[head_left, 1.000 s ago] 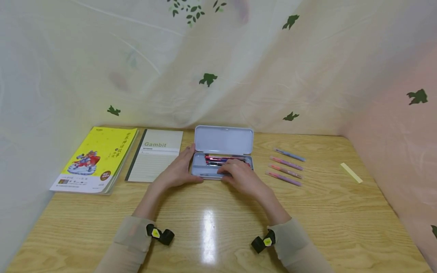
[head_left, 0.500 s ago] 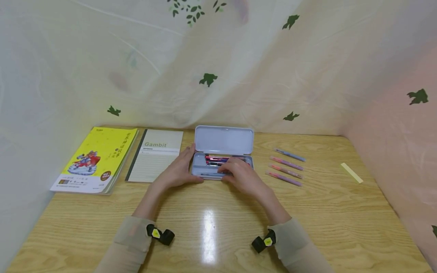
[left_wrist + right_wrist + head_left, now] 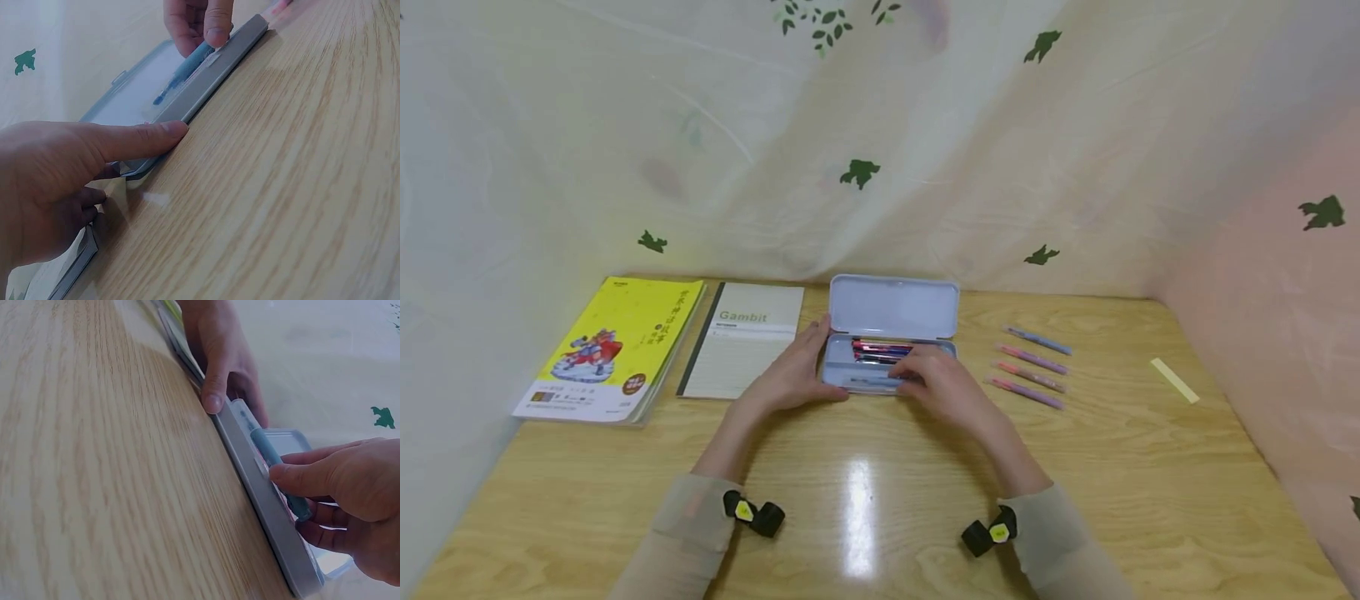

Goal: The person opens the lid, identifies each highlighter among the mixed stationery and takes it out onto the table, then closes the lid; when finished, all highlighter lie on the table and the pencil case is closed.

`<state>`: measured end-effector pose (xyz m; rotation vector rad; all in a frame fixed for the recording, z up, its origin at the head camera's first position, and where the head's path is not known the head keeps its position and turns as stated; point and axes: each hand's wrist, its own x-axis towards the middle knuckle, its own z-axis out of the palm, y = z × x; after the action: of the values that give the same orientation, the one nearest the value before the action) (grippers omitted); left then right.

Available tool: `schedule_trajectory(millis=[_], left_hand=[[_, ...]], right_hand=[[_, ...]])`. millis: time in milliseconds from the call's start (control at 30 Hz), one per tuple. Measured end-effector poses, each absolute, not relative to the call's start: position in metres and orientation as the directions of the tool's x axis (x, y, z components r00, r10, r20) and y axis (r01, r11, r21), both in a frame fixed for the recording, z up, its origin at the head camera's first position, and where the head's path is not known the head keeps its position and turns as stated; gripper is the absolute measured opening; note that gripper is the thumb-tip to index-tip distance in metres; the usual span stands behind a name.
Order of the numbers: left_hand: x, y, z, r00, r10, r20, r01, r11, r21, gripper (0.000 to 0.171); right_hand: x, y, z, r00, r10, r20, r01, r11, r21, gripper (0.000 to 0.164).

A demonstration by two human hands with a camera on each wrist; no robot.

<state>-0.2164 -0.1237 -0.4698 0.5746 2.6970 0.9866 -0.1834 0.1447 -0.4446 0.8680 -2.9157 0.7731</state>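
An open light-blue pencil case (image 3: 895, 307) stands at the back middle of the table, its lid tipped back. My left hand (image 3: 793, 371) holds its left end, with the thumb (image 3: 165, 129) along the front edge and the other fingers round the far side. Over the case's front section, my right hand (image 3: 943, 387) pinches a blue marker pen (image 3: 269, 449) between thumb and fingers. That pen lies lengthwise along the case, its clear-capped end pointing toward my left hand. Several red and dark pens (image 3: 880, 348) lie in the rear section, partly hidden by the right hand.
Left of the case lie a Gambit notebook (image 3: 741, 358) and a yellow book (image 3: 625, 333). To the right, several markers lie in a column, a blue one (image 3: 1037, 340) at the top and a purple one (image 3: 1026, 393) lowest. A pale yellow strip (image 3: 1175, 381) is farther right.
My right hand has shifted slightly right along the case and the blue marker pen has moved with it. The left hand keeps its hold on the case.
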Motion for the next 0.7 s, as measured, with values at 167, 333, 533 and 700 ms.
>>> schedule_trajectory(millis=[167, 333, 533, 700], left_hand=[[-0.216, -0.123, -0.468, -0.902, 0.427, -0.064, 0.284, 0.698, 0.657, 0.13], [-0.215, -0.123, -0.467, -0.902, 0.425, -0.075, 0.275, 0.701, 0.658, 0.13], [-0.216, -0.122, -0.469, -0.903, 0.422, -0.079, 0.272, 0.704, 0.656, 0.129], [-0.216, -0.122, -0.468, -0.902, 0.424, -0.076, 0.275, 0.703, 0.656, 0.129]], right_hand=[[-0.179, 0.158, -0.442, -0.862, -0.486, 0.144, -0.49, 0.724, -0.486, 0.016], [-0.176, 0.178, -0.441, -0.877, -0.459, 0.142, -0.462, 0.726, -0.509, 0.017], [-0.174, 0.204, -0.438, -0.894, -0.431, 0.119, -0.427, 0.744, -0.513, 0.017], [-0.171, 0.222, -0.436, -0.901, -0.415, 0.125, -0.417, 0.755, -0.506, 0.017]])
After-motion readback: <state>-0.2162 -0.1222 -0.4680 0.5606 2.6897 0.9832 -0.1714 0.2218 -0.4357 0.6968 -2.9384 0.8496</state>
